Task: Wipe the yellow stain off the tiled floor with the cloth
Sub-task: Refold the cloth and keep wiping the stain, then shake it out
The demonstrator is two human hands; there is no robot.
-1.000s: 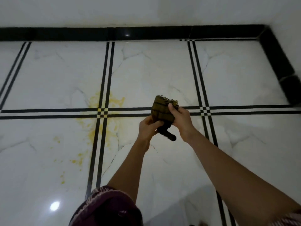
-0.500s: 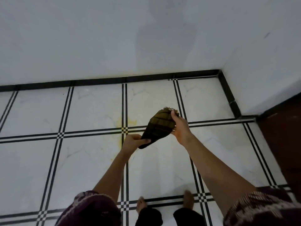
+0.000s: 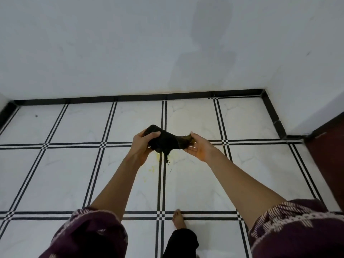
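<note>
Step in hand, as I read it: getting the cloth ready, no wiping yet. The dark brown-olive rag with the frayed edge [image 3: 164, 141] is held in the air, stretched between both hands and well apart from the floor.

Left hand [image 3: 143, 146] grips one end, thumb over the top and fingers curled under. Right hand [image 3: 200, 148] is palm-up, thumb pinching the frayed end against nearly straight fingers.

The yellow stain [image 3: 157, 156] sits on the white marble-look tiled floor with black double stripes [image 3: 195, 183], by the stripe crossing right under the rag. Specks trail toward me on the left tile, and there's a faint tint on the right one. Part of it is hidden behind the rag and hands.

My bare foot [image 3: 178, 218] stands one tile back.

Next move, my call: bunch the rag into one hand, crouch, then press flat on the stain and scrub across the stripe. I'd also sweep up the loose specks.
</note>
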